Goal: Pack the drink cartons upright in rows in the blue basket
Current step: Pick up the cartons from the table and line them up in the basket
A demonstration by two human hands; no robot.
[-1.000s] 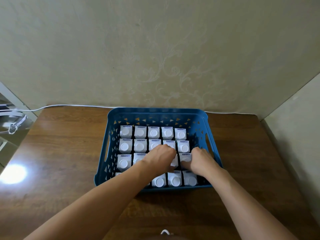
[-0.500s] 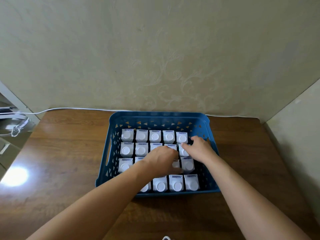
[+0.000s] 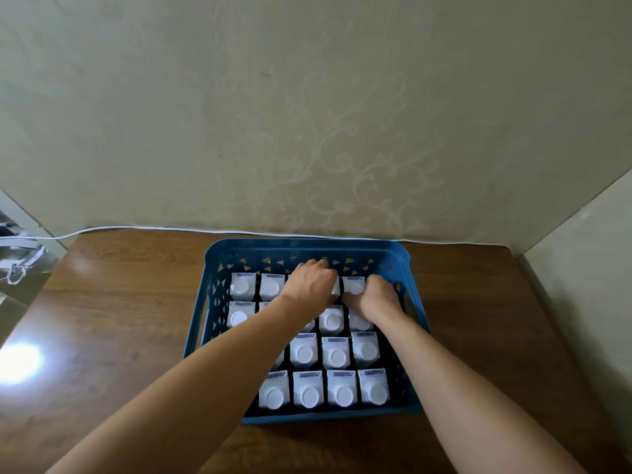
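Both hands have moved up the frame since a second ago, from the third row of cartons to the far row at the back wall of the blue basket (image 3: 415, 302). All the drink cartons (image 3: 337, 354) stand upright, long axes vertical, round white caps facing up, in straight rows running left to right across the basket at the frame's centre. Reaching in from the lower left, the left hand (image 3: 313, 285) lies with curled fingers over the middle cartons of the far row, hiding them; whether it grips one I cannot tell. Just right of it, the right hand (image 3: 378, 299) curls round the far-right carton (image 3: 354, 285), whose cap shows beside the thumb. Under the basket is a brown wooden table (image 3: 119, 319).
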